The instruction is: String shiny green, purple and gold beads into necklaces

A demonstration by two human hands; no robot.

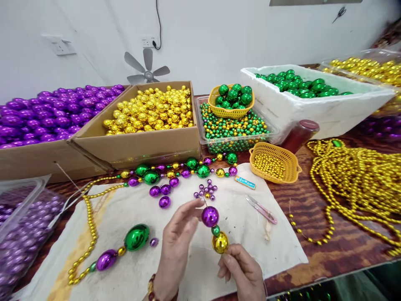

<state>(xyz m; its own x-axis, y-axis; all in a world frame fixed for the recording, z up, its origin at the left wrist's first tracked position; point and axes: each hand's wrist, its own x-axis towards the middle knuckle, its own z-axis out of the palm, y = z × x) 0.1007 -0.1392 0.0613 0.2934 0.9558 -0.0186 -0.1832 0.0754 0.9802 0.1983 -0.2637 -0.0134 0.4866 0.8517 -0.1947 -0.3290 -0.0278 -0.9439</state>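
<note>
The person's right hand pinches the lower edge of a shiny gold ball bead, which sits in a short column with a small green round bead and a glossy purple ball bead, held over a white cloth on the dark wood-grained counter. The left hand curves beside the purple ball, fingertips close to a thin needle-like tip poking up from it; I can't tell whether they grip anything. Were the right pinch to slacken, I'd expect the column to slip or tilt, and a hasty push could drive that tip into a left fingertip. The loose small metallic purple beads might scatter if a finger brushed them. Behind, one open brown cardboard box is heaped with shiny purple beads, the second cardboard box with gold ones. A clear plastic tray holds tiny green and gold beads; a yellow plastic basket of larger green balls perches on them, so a knock could tip it. Another yellow basket contains small gold beads, and a white foam box carries glossy green beads.
</note>
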